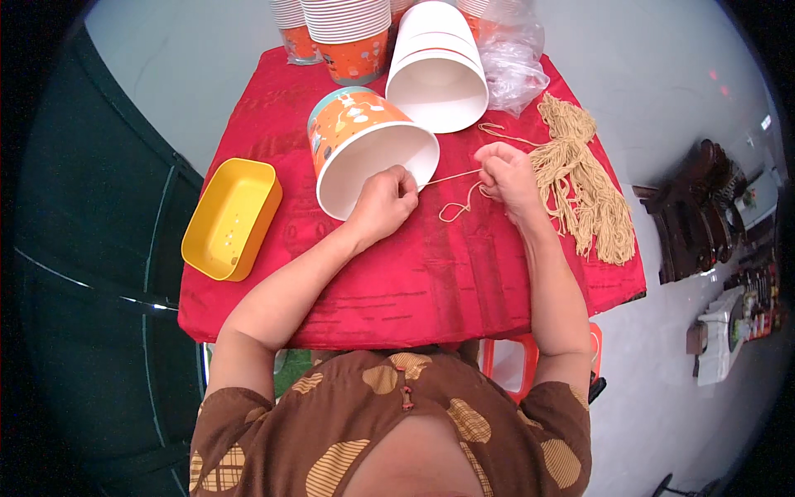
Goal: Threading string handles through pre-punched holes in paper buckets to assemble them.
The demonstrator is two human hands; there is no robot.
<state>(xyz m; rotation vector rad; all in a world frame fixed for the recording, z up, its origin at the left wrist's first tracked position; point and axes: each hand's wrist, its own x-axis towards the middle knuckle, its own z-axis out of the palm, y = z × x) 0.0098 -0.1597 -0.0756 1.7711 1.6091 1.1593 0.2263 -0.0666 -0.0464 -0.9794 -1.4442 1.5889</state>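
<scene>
An orange patterned paper bucket (352, 116) lies on its side on the red-covered table, its white opening facing me. My left hand (385, 203) is closed at the lower right of its rim, with fingertips pinched there. From that spot a thin tan string (454, 176) runs taut to my right hand (509, 180), which is closed around it. The string's loose end curls on the cloth below the right hand. Just right of that hand lies a bundle of tan yarn (580, 182), one strand straying left. What exactly sits between my left fingertips is partly hidden.
A yellow plastic box (228, 219) with small bits inside stands at the left. Toward the back are stacked orange buckets (352, 54), a white nested stack lying on its side (439, 70), and crumpled clear plastic (509, 74). The red tablecloth (397, 290) ends near my body.
</scene>
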